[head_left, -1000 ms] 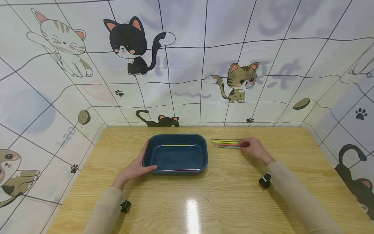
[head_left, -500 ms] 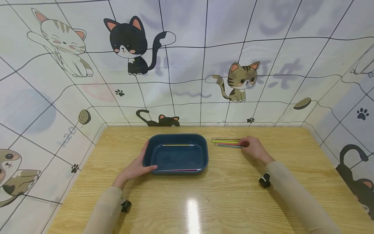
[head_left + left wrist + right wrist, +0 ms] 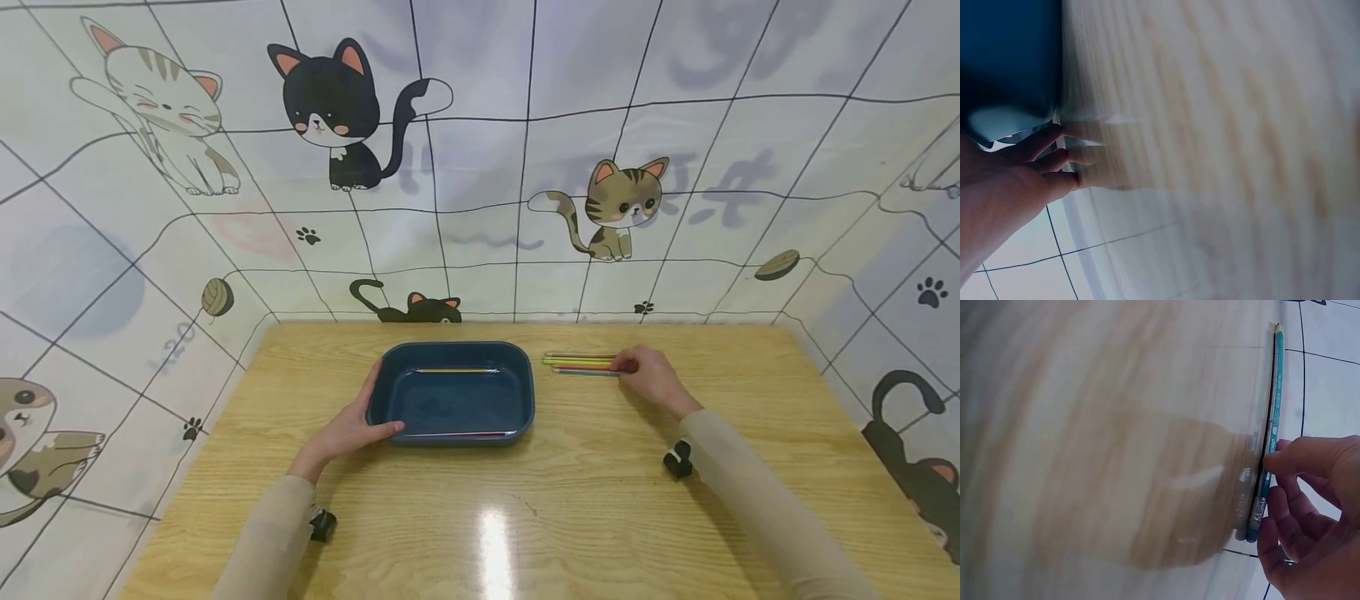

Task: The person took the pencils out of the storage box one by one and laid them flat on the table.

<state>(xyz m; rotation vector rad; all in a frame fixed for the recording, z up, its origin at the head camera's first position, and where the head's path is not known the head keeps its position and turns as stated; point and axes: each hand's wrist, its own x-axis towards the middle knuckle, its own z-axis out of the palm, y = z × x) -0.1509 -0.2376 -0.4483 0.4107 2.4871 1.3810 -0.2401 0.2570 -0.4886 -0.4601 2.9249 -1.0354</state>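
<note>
A dark blue rectangular dish (image 3: pixel 450 404) stands on the table, with a yellow pencil (image 3: pixel 457 370) along its far side and a dark pink pencil (image 3: pixel 468 434) along its near side. My left hand (image 3: pixel 347 430) holds its near left corner, thumb over the rim and fingers against the outer side. Right of the dish, several colored pencils lie side by side. My right hand (image 3: pixel 652 381) pinches the nearest one, a blue-green pencil (image 3: pixel 1277 394), by its eraser end. In the right wrist view, that pencil lies low over the table, beside its reflection.
A wood-grain table (image 3: pixel 525 517) carries everything, glossy enough to mirror the hands. A cat-patterned sheet (image 3: pixel 480 167) hangs behind it and along both sides. Each wrist wears a small black camera (image 3: pixel 678 459).
The blue-green pencil has shifted slightly toward the other pencils, with the right hand's fingers at its end. The left hand and the dish stay in place.
</note>
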